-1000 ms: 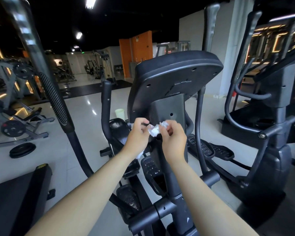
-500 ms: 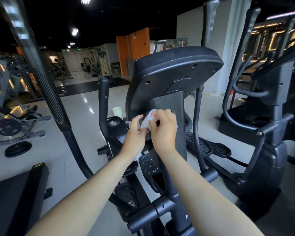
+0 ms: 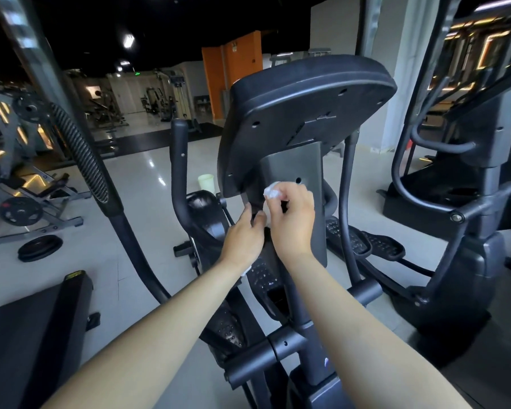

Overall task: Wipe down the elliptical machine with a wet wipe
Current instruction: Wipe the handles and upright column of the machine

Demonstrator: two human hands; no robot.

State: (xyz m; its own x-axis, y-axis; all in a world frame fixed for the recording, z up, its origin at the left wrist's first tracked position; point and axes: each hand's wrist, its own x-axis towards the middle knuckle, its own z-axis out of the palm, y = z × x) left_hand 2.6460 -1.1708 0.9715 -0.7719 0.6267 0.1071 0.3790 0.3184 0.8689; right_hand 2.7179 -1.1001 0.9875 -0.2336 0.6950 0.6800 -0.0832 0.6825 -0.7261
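The black elliptical machine (image 3: 307, 98) stands right in front of me, its console seen from the back. My right hand (image 3: 292, 228) pinches a crumpled white wet wipe (image 3: 271, 192) and holds it against the grey column (image 3: 307, 166) just under the console. My left hand (image 3: 242, 240) hovers beside it, lower and to the left, fingers curled near the column's edge. A white pack (image 3: 246, 270) pokes out under that hand's wrist, mostly hidden, and seems held in the palm.
The ribbed swing handle (image 3: 83, 154) rises at my left, a thinner one (image 3: 347, 202) right of the column. A pale cup (image 3: 205, 182) sits behind the console. A second elliptical (image 3: 484, 202) stands at right. Weight plates (image 3: 40, 247) and a black platform (image 3: 27, 335) lie at left.
Both hands pinched the wipe together before. Now my right hand alone holds it, raised against the column, and my left hand has let go and dropped lower.
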